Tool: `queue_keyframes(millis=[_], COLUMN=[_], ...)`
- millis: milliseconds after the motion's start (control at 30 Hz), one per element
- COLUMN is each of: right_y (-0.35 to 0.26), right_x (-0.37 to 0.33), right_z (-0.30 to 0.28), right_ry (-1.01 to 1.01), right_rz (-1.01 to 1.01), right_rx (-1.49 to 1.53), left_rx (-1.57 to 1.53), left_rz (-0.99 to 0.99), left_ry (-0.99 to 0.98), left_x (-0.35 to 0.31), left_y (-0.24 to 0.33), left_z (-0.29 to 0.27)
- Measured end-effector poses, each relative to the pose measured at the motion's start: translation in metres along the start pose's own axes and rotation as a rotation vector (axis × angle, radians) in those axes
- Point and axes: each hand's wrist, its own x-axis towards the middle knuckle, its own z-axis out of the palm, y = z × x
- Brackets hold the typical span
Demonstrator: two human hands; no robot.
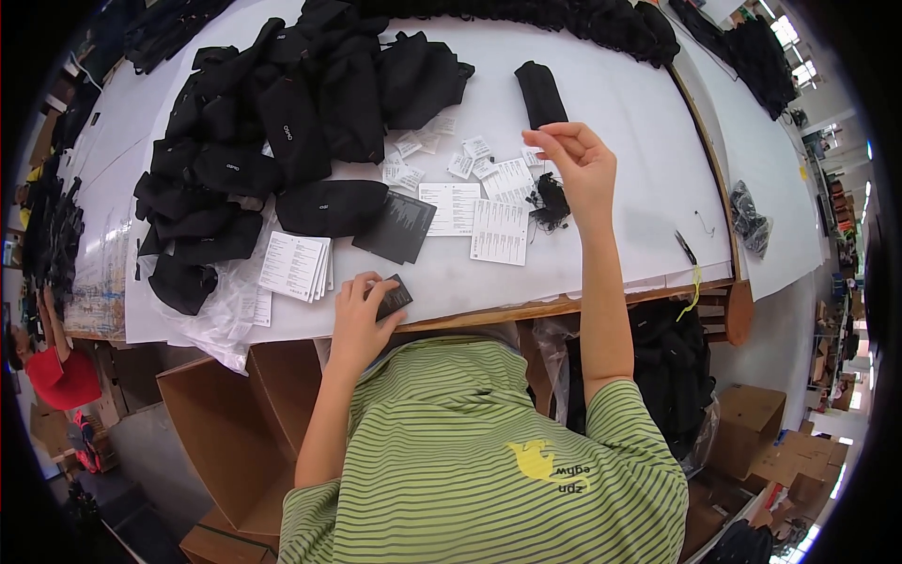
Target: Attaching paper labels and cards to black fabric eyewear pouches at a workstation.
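Observation:
My left hand (357, 320) is at the table's near edge, its fingers closed on a small black card (396, 298). Raised over the table on the right, my right hand (583, 164) has thumb and fingertips pinched together. Whatever lies in that pinch is too small to make out. Just beyond it is a rolled black cloth pouch (538, 94). Below the fingers rest a tangle of black strings (549, 202) and white printed cards (499, 232). A larger black card (398, 228) lies between my hands, beside a black pouch (331, 208).
A heap of black cloth pouches (291, 122) covers the table's left side, above a stack of white cards (295, 265) and clear plastic (221, 324). Small white packets (476, 148) lie mid-table. Thread snips (686, 246) sit at right. An open cardboard box (235, 423) stands below.

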Motion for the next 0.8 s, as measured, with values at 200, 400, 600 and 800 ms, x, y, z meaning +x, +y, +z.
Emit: queue_keyframes(millis=[200,400,600,800], right_y=[-0.029,-0.048,-0.009,-0.040], right_x=[0.008,-0.016,0.002,-0.016], right_z=[-0.016,-0.015,-0.022,-0.032], right_ry=[0.390,0.377,0.225,0.290], right_rz=[-0.276,-0.196,-0.014,-0.129], right_rx=[-0.039,-0.002,-0.294,0.140], left_rx=[0.000,-0.058,-0.084,-0.011], left_rz=[0.006,0.008,-0.119,-0.215], left_ry=[0.028,0.172,0.199,0.268], left_x=[0.001,0.008,0.017,0.013], left_y=[-0.007,-0.007,-0.011,-0.005], left_z=[-0.001,0.002,0.007,0.000])
